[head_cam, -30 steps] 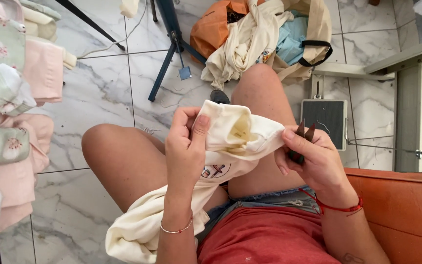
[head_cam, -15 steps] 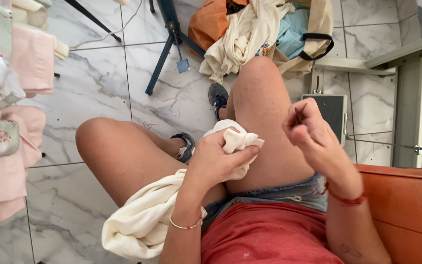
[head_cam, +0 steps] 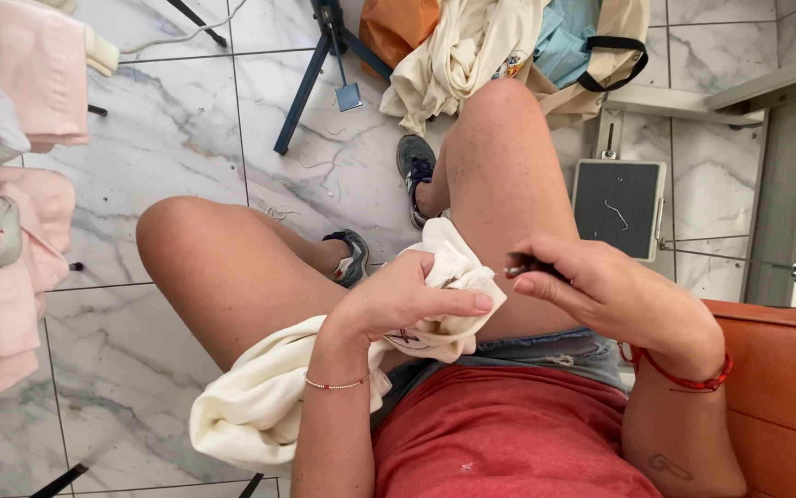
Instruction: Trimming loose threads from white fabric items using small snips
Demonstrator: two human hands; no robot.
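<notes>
At the centre of the frame the left hand (head_cam: 398,304) is closed around a bunched fold of a cream garment (head_cam: 273,401), which trails over the lap toward the lower left. Just to its right, the right hand (head_cam: 601,295) pinches a small dark tool (head_cam: 532,268) between thumb and fingertips, near the cloth but apart from it

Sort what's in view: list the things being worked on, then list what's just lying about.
In hand:
- cream garment, bunched in the left hand over the lap
- small dark tool, pinched in the right hand

Lying about:
- heap of cream and blue cloth on the floor
- pink folded fabrics at the left
- grey pedal on the floor
</notes>
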